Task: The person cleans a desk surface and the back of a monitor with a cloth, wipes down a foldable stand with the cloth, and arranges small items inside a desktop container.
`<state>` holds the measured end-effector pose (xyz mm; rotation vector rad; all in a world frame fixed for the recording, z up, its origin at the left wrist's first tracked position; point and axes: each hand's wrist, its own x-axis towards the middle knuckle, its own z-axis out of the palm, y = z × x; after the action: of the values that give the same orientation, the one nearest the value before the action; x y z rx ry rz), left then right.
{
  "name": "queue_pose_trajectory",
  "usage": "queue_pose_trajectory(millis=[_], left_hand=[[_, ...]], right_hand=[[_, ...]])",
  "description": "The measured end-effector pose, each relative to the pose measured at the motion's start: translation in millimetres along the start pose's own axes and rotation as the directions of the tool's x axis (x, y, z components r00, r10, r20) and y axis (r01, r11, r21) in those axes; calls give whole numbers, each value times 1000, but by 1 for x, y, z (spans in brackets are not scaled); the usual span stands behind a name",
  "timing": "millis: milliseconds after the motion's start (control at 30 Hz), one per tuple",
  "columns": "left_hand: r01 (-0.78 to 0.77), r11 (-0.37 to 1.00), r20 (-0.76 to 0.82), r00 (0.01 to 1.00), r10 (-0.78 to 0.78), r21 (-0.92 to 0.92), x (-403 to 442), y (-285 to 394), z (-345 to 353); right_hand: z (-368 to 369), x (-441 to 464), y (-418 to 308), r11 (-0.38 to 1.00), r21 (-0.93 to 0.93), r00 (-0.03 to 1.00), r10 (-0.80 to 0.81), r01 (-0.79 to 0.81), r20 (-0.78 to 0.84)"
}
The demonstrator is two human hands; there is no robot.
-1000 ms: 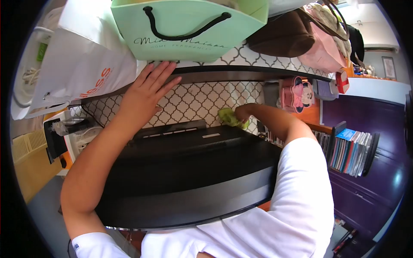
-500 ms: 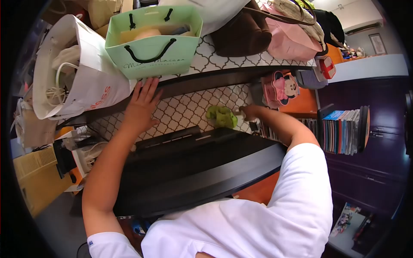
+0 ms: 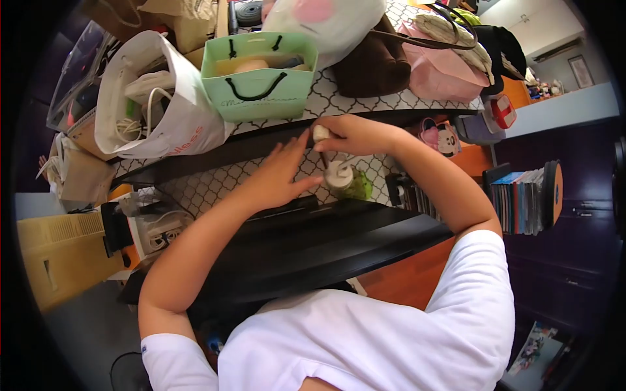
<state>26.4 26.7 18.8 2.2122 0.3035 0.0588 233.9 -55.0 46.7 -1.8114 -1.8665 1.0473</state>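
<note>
My right hand (image 3: 352,133) is closed around a small cream-white rounded object (image 3: 321,134), with a thin brown part below it; its kind is unclear. Fingers stretched and thumb apart, my left hand (image 3: 283,173) is just left of it, by the dark shelf edge (image 3: 248,142). Whether its fingertips touch the small object, I cannot tell. Below both hands, a white round-topped thing (image 3: 339,174) stands in front of a green, crumpled-looking item (image 3: 360,188) on the patterned lower surface (image 3: 215,186). The black screen-like panel (image 3: 280,244) hides part of that surface.
On the upper shelf stand a white paper bag (image 3: 189,124), a mint-green gift bag (image 3: 261,101), a brown bag (image 3: 372,72) and a pink bag (image 3: 437,75). A Minnie Mouse box (image 3: 438,137) and a row of disc cases (image 3: 520,199) are at the right.
My right hand has come up and left from beside the green item, now with the small whitish object. My left hand has moved right and off the shelf edge below the mint bag.
</note>
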Motion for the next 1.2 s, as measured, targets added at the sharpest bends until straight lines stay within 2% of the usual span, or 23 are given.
queue_pose_trajectory(millis=[33, 67, 133, 167, 200, 267, 300, 367, 433, 467, 500, 533, 567, 633, 700, 733, 800, 900, 933, 1000, 1033, 1100, 1200], left_hand=[[29, 982, -61, 997, -41, -185, 2, 4, 5], [44, 930, -116, 989, -92, -365, 2, 3, 8], [47, 880, -145, 981, -131, -473, 2, -8, 10], [44, 851, -160, 976, -149, -523, 1, -12, 8], [65, 852, -174, 968, -180, -520, -3, -12, 4], [116, 847, -194, 949, -249, -518, -17, -12, -5], [130, 822, -213, 933, -291, -555, -23, -14, -9], [152, 765, -246, 892, -378, -627, -35, -19, -15], [152, 631, -212, 860, -464, -761, -45, -14, -22], [144, 556, -191, 844, -501, -818, -50, -10, -26], [195, 517, -161, 809, -565, -834, -52, -6, -28], [206, 518, -161, 801, -577, -831, -54, -4, -28], [218, 517, -159, 792, -589, -828, -56, -3, -28], [194, 518, -183, 787, -589, -833, -60, -6, -26], [169, 427, -139, 788, -601, -888, -61, 3, -34], [156, 379, -116, 790, -602, -912, -62, 6, -38], [137, 371, -131, 780, -612, -919, -63, 2, -40], [122, 367, -129, 799, -588, -922, -64, 3, -42], [125, 381, -135, 799, -587, -916, -63, 3, -41], [135, 405, -142, 798, -585, -904, -63, 6, -39], [123, 399, -146, 801, -580, -909, -64, 12, -38], [107, 499, -173, 859, -483, -860, -62, 13, -32], [78, 576, -209, 886, -415, -813, -59, 44, -34]], right_hand=[[5, 2, -12, 998, 46, 997, -47, 50, -56], [10, 4, -22, 985, 166, 993, -31, 49, -110], [18, 8, -35, 916, 395, 978, 21, 64, -206], [19, 9, -36, 834, 547, 992, 113, -63, -58], [20, 12, -31, 719, 694, 999, 51, -31, -9], [26, 20, -3, 403, 915, 994, -90, -21, 62], [28, 25, 27, 391, 916, 978, -142, -87, 154], [45, 30, 95, 637, 701, 891, -46, -323, 452], [83, 23, 156, 722, 418, 726, 169, -552, 667], [111, 15, 182, 869, 123, 710, 302, -480, 636], [128, 4, 195, 918, -84, 720, 358, -387, 594], [145, -7, 208, 910, -297, 726, 412, -291, 550], [156, -16, 214, 898, -393, 737, 401, -198, 545], [187, -15, 224, 856, -492, 756, 427, -160, 497], [230, -6, 240, 824, -495, 752, 506, -276, 423], [233, 1, 244, 842, -488, 742, 475, -228, 474], [223, 5, 253, 866, -479, 709, 428, -144, 561], [202, 3, 254, 870, -488, 823, 322, -63, 468], [184, 2, 236, 881, -452, 838, 347, -139, 420], [123, -5, 144, 889, -360, 856, 402, -281, 324], [99, -11, 113, 901, -340, 875, 377, -270, 304], [59, -26, 62, 922, -300, 908, 327, -245, 261], [18, -60, 11, 986, 6, 985, 169, -169, 21]])
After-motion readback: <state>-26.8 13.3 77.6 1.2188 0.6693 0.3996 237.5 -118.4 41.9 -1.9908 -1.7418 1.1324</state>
